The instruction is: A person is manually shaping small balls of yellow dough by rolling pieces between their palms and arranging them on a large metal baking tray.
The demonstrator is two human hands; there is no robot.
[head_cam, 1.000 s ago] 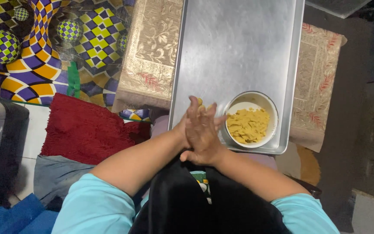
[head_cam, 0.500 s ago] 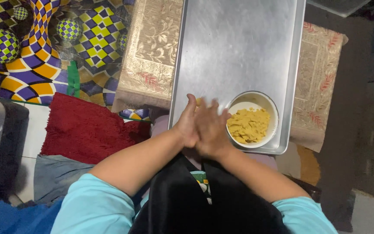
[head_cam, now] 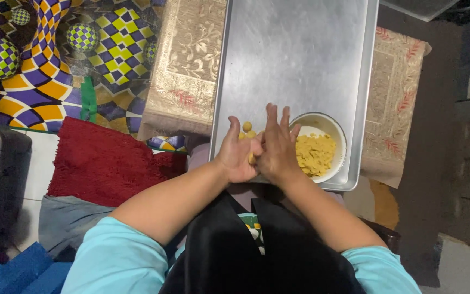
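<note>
My left hand [head_cam: 236, 153] and my right hand [head_cam: 276, 146] press palm to palm over the near edge of a large steel tray [head_cam: 295, 49]. A small piece of yellow dough [head_cam: 251, 158] shows between the palms. Two or three small yellow dough balls [head_cam: 247, 127] lie on the tray just beyond my left fingers. A white bowl [head_cam: 327, 122] of yellow dough crumbs [head_cam: 315, 153] stands on the tray's near right corner, right of my right hand.
The tray rests on a beige patterned cloth [head_cam: 183, 71]. A bright checkered mat [head_cam: 44, 60] lies at the far left, a red rug [head_cam: 101, 163] nearer me. A dark floor strip [head_cam: 436, 163] runs along the right.
My palms have slid against each other, the right hand moving forward over the left. The dough balls on the tray are now uncovered beside my left fingers.
</note>
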